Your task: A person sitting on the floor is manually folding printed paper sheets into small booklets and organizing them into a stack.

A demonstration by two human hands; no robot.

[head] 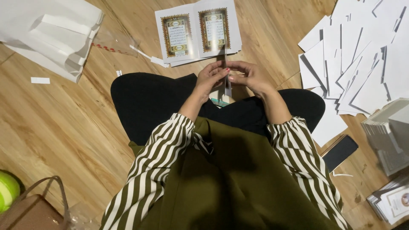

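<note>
I sit cross-legged on a wooden floor in black trousers and a striped top. My left hand (211,78) and my right hand (248,76) meet over my knees, both pinching a thin, narrow dark strip (224,64) that stands upright and edge-on between the fingertips. Just beyond the hands lies a stack of open printed sheets (198,30), two ornate framed pages side by side. A small pale and teal item (220,101) rests on my lap below the hands.
A heap of white paper bags (51,36) lies at the far left, scattered white sheets (358,55) at the right. Stacks of booklets (390,136) and a dark phone (340,152) sit at my right; a brown bag (32,211) at the lower left.
</note>
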